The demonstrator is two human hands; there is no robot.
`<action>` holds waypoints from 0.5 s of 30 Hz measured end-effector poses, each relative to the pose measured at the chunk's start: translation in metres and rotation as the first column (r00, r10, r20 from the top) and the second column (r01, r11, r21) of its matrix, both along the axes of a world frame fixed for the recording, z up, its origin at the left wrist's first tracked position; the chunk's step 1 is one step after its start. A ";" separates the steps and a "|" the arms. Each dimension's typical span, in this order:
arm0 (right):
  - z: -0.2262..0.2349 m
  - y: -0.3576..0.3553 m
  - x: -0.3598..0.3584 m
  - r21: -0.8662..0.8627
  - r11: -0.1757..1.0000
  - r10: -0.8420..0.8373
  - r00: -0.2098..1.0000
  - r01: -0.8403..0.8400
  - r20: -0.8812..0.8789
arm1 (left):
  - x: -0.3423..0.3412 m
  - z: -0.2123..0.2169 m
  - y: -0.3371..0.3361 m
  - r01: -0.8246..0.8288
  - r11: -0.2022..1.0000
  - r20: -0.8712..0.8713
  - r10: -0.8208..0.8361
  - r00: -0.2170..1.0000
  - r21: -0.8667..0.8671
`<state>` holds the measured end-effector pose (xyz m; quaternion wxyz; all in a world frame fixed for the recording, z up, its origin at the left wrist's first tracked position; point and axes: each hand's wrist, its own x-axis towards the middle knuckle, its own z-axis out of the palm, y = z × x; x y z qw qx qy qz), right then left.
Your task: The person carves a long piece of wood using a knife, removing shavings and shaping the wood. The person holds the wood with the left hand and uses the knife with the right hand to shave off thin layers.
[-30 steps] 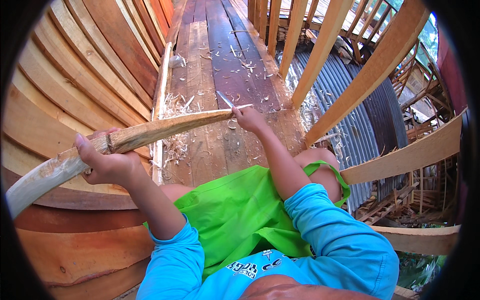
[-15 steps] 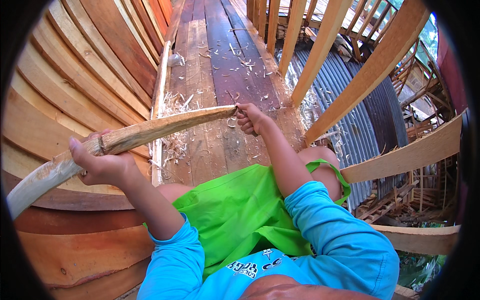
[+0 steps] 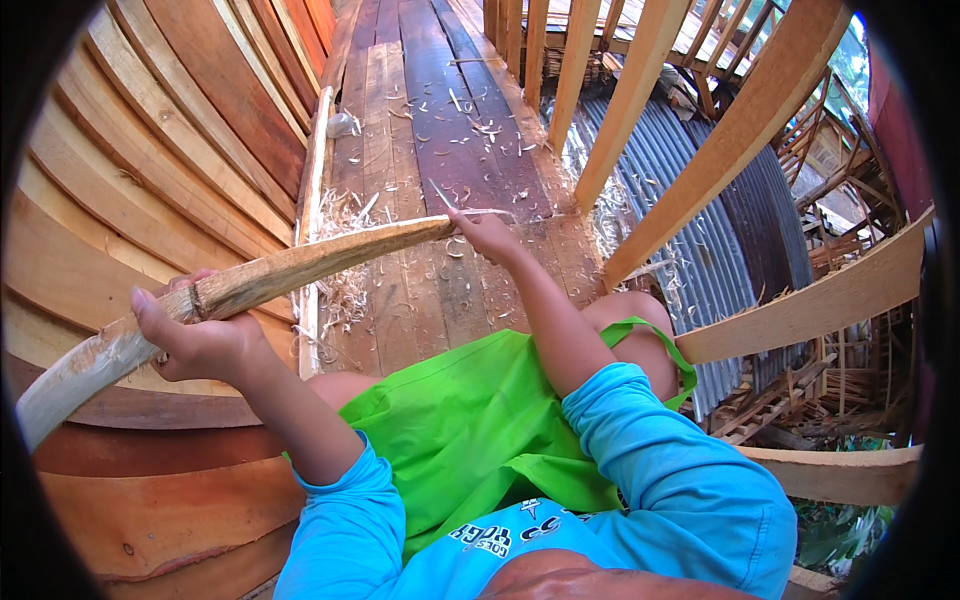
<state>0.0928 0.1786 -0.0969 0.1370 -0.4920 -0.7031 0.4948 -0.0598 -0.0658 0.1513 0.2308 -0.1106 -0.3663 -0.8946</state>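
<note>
A long wooden pole [image 3: 300, 268] slants across in front of me, pale and whittled at its lower left end, with a dark ring near my grip. My left hand [image 3: 205, 335] is closed around it from below, thumb up. At the pole's far right end, my right hand [image 3: 487, 236] is closed on a small knife [image 3: 440, 193], whose thin blade points up and left past the pole's tip. The knife's handle is hidden in my fingers. A pale thin shaving [image 3: 495, 212] shows beside that hand.
A plank floor [image 3: 440, 290] strewn with curled shavings [image 3: 343, 215] runs ahead. Upright boards form a wall [image 3: 150, 170] on the left. Wooden railing slats [image 3: 625, 105] stand on the right, with a corrugated metal roof [image 3: 690, 220] beyond. A green apron [image 3: 470, 420] covers my lap.
My right hand has turned at the pole's end, and the knife blade now shows above it. My left hand keeps its grip, and the view has shifted slightly.
</note>
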 end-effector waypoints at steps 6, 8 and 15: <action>-0.012 0.002 -0.001 0.003 0.998 -0.063 0.994 0.063 -0.088 | -0.005 -0.004 0.001 0.029 1.000 -0.017 -0.029 0.999 0.006; -0.009 0.002 0.000 -0.208 0.973 -0.118 0.988 0.095 -0.100 | -0.005 -0.006 0.004 0.013 1.000 -0.024 -0.012 1.000 0.006; 0.006 0.011 0.009 -0.772 0.633 -0.223 0.942 -0.056 -0.252 | -0.002 -0.007 0.007 0.039 0.999 -0.005 -0.039 0.999 -0.002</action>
